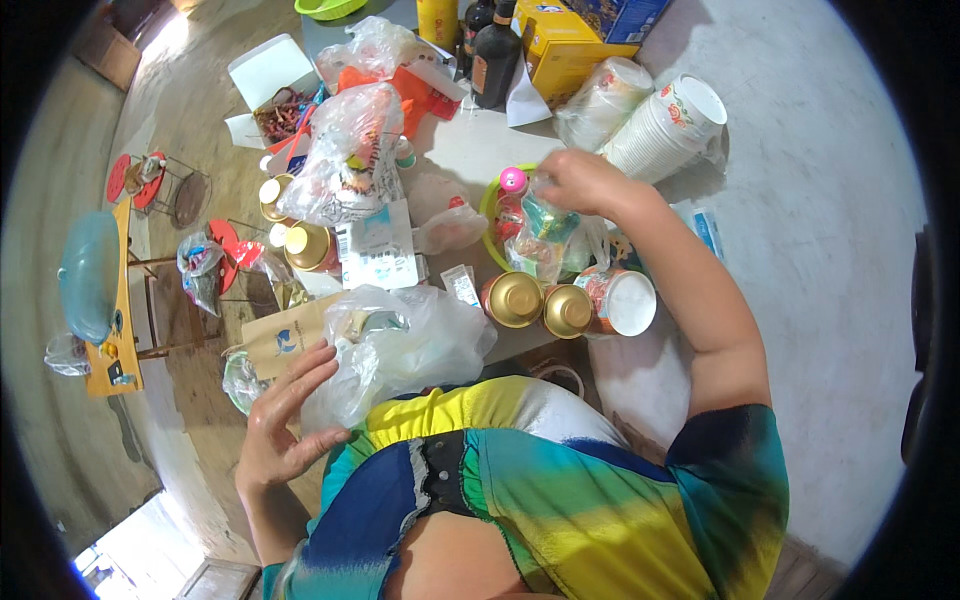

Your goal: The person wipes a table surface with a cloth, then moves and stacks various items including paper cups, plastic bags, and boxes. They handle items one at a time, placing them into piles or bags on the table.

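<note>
My right hand (pixel 581 182) is over a green plastic basket (pixel 489 217), its fingers bent around the top of a clear plastic bag (pixel 551 221) with teal and other contents. A pink-capped bottle (pixel 514 180) stands in the basket beside it. My left hand (pixel 289 420) has its fingers spread at the left side of a crumpled translucent plastic bag (pixel 405 352); whether it touches the bag is unclear. Two gold-bottomed containers (pixel 514 299) and a white-ended canister (pixel 628 302) are at the basket's near edge.
Farther back are a stuffed plastic bag (pixel 349 150), dark bottles (pixel 495 60), a yellow box (pixel 555 49) and stacked paper bowls (pixel 660 127). A brown paper bag (pixel 289 334) lies near my left hand. A white wall (pixel 817 225) rises at the right.
</note>
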The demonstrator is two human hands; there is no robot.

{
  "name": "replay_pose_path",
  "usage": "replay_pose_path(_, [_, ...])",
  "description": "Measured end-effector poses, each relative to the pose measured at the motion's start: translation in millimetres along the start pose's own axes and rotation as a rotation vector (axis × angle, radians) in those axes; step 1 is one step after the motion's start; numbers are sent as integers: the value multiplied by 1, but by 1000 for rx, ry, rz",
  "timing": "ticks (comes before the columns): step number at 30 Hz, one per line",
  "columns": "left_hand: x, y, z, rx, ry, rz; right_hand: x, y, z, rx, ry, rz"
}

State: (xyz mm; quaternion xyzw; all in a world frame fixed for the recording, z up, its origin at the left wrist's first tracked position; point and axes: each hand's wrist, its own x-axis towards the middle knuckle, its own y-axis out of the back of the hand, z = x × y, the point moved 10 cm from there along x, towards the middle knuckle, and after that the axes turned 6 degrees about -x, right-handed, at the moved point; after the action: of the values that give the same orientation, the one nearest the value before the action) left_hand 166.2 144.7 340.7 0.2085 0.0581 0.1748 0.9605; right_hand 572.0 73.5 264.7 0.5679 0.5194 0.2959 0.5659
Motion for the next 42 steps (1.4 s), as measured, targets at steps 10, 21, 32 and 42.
replay_pose_path(10, [7, -16, -10, 92, 79, 62, 132, 15, 15, -30, 3, 69])
replay_pose_path(21, [1, -14, 6, 189, 30, 295, 316, -70, 35, -13, -232, -51])
replay_pose_path(32, [-15, -3, 10, -31, 27, 443, 346, 244, 29, -23, -41, 1006])
replay_pose_path(42, [-10, -9, 8, -37, 29, 399, 362, 226, 33, -203, -169, 496])
